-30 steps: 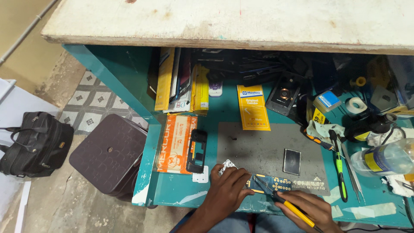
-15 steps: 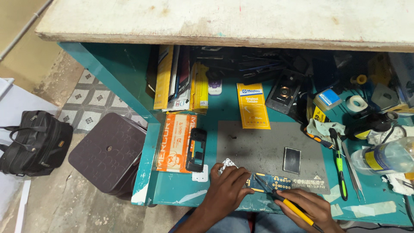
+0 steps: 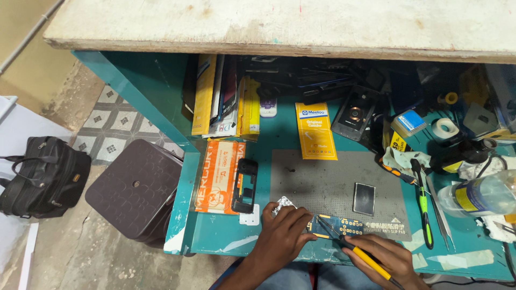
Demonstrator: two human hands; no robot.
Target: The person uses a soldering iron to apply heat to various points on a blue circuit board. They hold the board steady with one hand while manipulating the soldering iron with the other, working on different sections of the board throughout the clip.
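Circuit board (image 3: 337, 225), small, blue with gold pads, lay at lower centre of the frame on the near edge of the grey mat (image 3: 322, 182). Pinned there by the left hand (image 3: 282, 236), fingers (image 3: 299, 219) pressed down on its left end, grip closed flat on the board rather than wrapped round it. Touched from the right by the tip of a yellow-handled tool (image 3: 361, 254), held pen-fashion in the right hand (image 3: 388, 259) at the bottom edge of the frame, grip tight on the handle. Crumpled foil (image 3: 284, 203) just beside the left fingers, upper left of the board.

On the mat, up and right of the board: a small dark square part (image 3: 364, 198), well apart from the hands. Left of the mat: a black phone frame (image 3: 244, 185) lying over an orange packet (image 3: 217, 176). Above the mat: a yellow packet (image 3: 316, 130), and behind it upright packets and books (image 3: 220, 96) under the shelf (image 3: 269, 24). Right of the mat: a green-handled screwdriver (image 3: 423, 209), tweezers (image 3: 441, 215) beside it, a plastic bottle (image 3: 475, 194) on its side, a tape roll (image 3: 445, 128).

Teal worktop (image 3: 215, 236) under all of it. Lower left of the frame, on the floor: a brown stool (image 3: 134, 188) and a black bag (image 3: 43, 174).
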